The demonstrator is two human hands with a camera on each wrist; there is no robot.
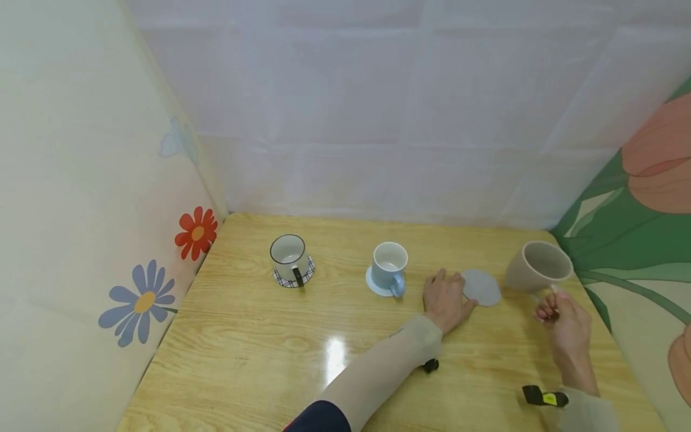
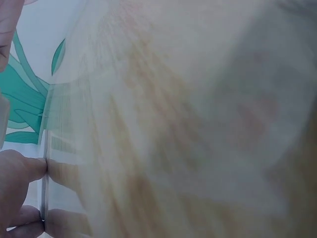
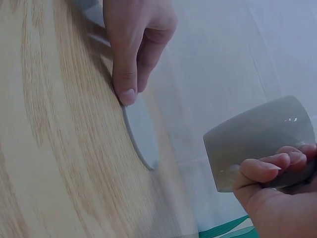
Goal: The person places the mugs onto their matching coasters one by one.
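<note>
My left hand (image 1: 447,300) is at the left side of a round, pale grey coaster (image 1: 483,288) lying on the wooden table. Its thumb and fingers pinch the coaster's edge, as the right wrist view shows with the thumb (image 3: 128,95) on the rim. To the right, my right hand (image 1: 571,324) grips a large greyish-white mug (image 1: 522,271) by its handle. This mug is held above the tabletop, beside the coaster, slightly tilted. In the right wrist view curled fingers (image 3: 260,170) lie along the mug's side.
A light blue mug (image 1: 384,277) stands on a pale blue coaster (image 1: 376,288) left of my left hand. Farther left, a white mug (image 1: 286,264) with black rim and handle sits on a checked coaster (image 1: 309,275). A white cloth wall (image 1: 378,120) borders the table's back.
</note>
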